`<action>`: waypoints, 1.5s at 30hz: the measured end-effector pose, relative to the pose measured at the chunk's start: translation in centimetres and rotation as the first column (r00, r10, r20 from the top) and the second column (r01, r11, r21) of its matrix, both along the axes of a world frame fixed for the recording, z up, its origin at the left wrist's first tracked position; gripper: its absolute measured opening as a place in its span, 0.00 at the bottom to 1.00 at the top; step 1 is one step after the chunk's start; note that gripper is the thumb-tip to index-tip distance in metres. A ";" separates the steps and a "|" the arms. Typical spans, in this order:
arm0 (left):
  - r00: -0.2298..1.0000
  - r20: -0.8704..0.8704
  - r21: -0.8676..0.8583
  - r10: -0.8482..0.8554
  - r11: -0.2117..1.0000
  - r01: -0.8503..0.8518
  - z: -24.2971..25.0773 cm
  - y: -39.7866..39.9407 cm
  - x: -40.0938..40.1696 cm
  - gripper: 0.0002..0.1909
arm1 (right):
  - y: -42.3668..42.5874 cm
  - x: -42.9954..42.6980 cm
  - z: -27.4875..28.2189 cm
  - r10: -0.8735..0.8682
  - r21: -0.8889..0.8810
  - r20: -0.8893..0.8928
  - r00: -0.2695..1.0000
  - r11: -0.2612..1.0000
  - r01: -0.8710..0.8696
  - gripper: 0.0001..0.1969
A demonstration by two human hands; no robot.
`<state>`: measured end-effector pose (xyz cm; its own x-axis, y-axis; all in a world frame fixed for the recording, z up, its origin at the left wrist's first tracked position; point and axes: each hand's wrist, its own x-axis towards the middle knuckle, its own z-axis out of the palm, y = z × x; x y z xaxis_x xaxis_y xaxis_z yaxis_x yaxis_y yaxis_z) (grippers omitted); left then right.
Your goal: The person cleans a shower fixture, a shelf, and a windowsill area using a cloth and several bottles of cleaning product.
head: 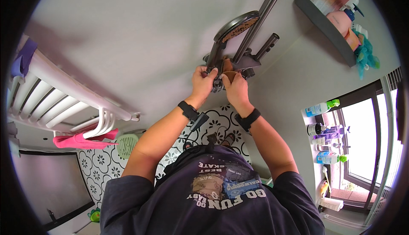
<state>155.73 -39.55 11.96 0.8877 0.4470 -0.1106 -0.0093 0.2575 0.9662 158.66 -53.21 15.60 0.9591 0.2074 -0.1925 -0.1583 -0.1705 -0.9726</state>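
Observation:
Both my hands are up at a dark metal shower fixture (247,61) on the wall. My left hand (203,82) grips its left part, just below the handle of the hand shower (238,26); the fingertips are partly hidden behind it. Between the thumb and fingers of my right hand (237,89) is a brown cloth (229,72), which lies against the middle of the fixture. The cloth's upper end rises between the hand shower's handle and the riser pipe (260,18). A short spout (267,46) sticks out on the fixture's right.
A corner shelf (326,30) holds bottles and a teal mesh sponge (366,56) at upper right. Several bottles line the sill by the open window (361,139). At left is a white towel radiator (70,97) with hangers and a pink cloth (84,140); a green stool (127,145) stands below.

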 end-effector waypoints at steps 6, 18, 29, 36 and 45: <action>0.998 0.038 0.037 0.043 0.998 -0.044 -0.7 -0.6 0.4 0.16 | -0.2 -0.2 -0.8 -0.039 0.511 -0.304 0.952 0.837 0.198 0.15; 0.998 -0.028 -0.100 -0.057 0.994 0.054 0.8 -0.6 -0.4 0.14 | -0.2 0.3 0.2 0.148 -0.118 -0.009 0.989 0.982 -0.148 0.11; 0.998 0.069 -0.077 -0.005 0.997 0.011 -0.5 -0.5 0.2 0.14 | -1.0 -0.4 0.6 0.306 0.734 -0.667 0.679 0.428 0.527 0.12; 0.998 0.054 -0.175 -0.014 0.984 0.024 1.3 -1.1 -0.5 0.14 | -0.5 -0.6 -1.2 0.028 0.451 -0.196 0.980 0.890 0.065 0.14; 0.999 0.034 -0.028 -0.022 0.999 0.023 0.4 -0.5 -0.1 0.15 | -4.9 -1.0 2.2 -0.264 -0.088 0.854 0.448 0.776 0.624 0.16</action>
